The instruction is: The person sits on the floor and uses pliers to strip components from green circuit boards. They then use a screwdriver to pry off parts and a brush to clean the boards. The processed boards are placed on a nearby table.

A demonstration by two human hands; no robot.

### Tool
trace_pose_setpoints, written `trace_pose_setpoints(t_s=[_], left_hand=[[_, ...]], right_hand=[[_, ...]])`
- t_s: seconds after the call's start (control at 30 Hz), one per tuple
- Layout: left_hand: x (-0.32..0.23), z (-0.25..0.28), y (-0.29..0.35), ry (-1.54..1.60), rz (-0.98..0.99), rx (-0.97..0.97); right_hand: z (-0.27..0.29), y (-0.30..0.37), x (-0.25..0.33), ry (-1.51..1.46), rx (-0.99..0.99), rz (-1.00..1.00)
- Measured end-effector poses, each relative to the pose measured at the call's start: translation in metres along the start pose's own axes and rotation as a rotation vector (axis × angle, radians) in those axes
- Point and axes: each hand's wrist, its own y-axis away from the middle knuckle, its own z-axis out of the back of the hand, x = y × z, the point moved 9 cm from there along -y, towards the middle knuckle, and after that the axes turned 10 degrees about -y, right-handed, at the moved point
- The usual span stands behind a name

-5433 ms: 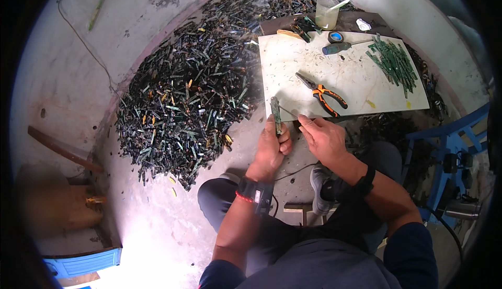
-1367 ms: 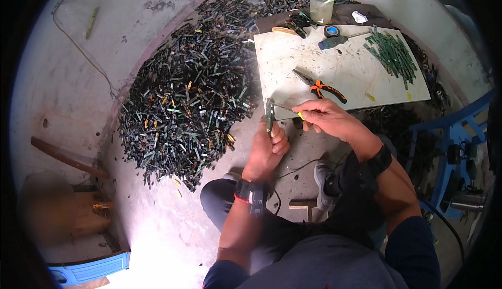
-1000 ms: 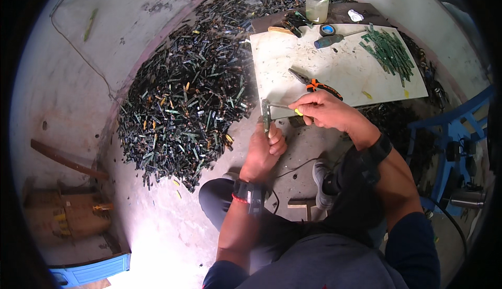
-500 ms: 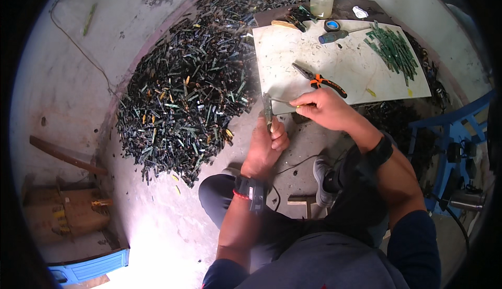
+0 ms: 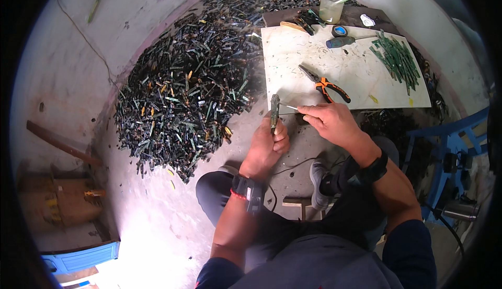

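My left hand (image 5: 269, 145) is closed around a narrow, dark greenish strip-like piece (image 5: 274, 114), held upright with its upper end sticking out above the fist. From the right, my right hand (image 5: 332, 121) pinches a thin metal-shafted tool (image 5: 289, 106). Its tip meets or nearly meets the piece's side near the top, and its handle is hidden in my fingers. Both hands are just off the near edge of a white board (image 5: 293, 93). Orange-and-black pliers (image 5: 325, 84) lie on that board, jaws pointing away to the left.
A large heap of dark strips (image 5: 183, 100) covers the floor at left. On the board are a pile of green strips (image 5: 397, 61), a screwdriver (image 5: 340, 42) and a tape roll (image 5: 339, 31). Behind stands a cloudy cup (image 5: 331, 9). A blue chair (image 5: 449, 132) is at right.
The whole view has shifted slightly. My right hand has come a little nearer to me with the tool, while the left keeps its hold on the strip-like piece.
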Motion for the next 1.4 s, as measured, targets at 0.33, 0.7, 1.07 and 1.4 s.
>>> trace_pose_setpoints(t_s=[0.33,0.7,1.07,1.4], left_hand=[[0.002,-0.003,-0.017,-0.144,-0.037,-0.143],[-0.005,-0.001,-0.014,-0.236,-0.090,-0.252],[0.000,0.009,-0.015,-0.140,-0.140,-0.258],[-0.001,0.006,-0.019,-0.225,-0.117,-0.249]], right_hand=[[-0.021,0.009,-0.023,-0.446,-0.192,-0.297],[-0.043,0.029,-0.043,-1.052,-0.030,-0.851],[-0.024,0.001,0.008,0.129,-0.122,-0.063],[-0.051,0.025,-0.041,-1.278,-0.001,-1.132]])
